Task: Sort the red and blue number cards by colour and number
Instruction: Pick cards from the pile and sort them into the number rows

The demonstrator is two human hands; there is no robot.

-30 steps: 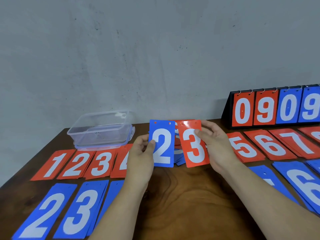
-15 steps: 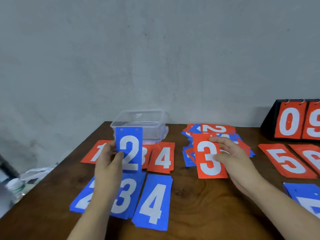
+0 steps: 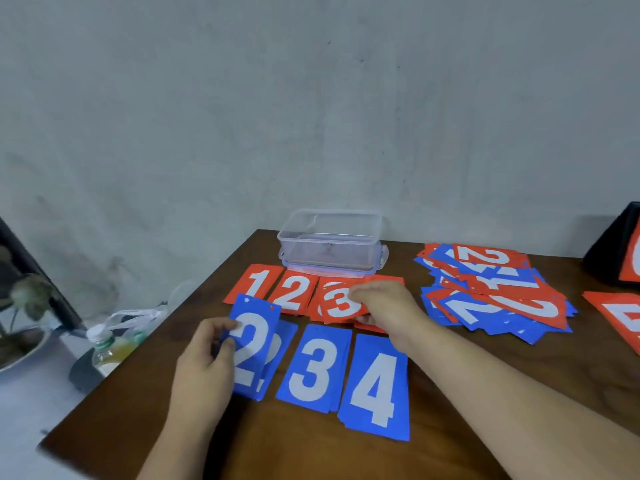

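- Left hand [image 3: 204, 370] pinches a blue 2 card [image 3: 254, 341] by its left edge, tilted just above the blue 2 pile [image 3: 283, 341].
- Right hand [image 3: 384, 306], apart from the left, grips a red 3 card [image 3: 341, 303] over the back row, just right of the red 2 [image 3: 294, 292].
- Red 1 [image 3: 254, 284] lies leftmost; the blue 3 pile [image 3: 317, 367] and blue 4 pile [image 3: 375, 386] sit in front.
- Mixed heap [image 3: 495, 292] sprawls to the right on the table [image 3: 519, 393], with a clear box [image 3: 330, 244] behind the reds.
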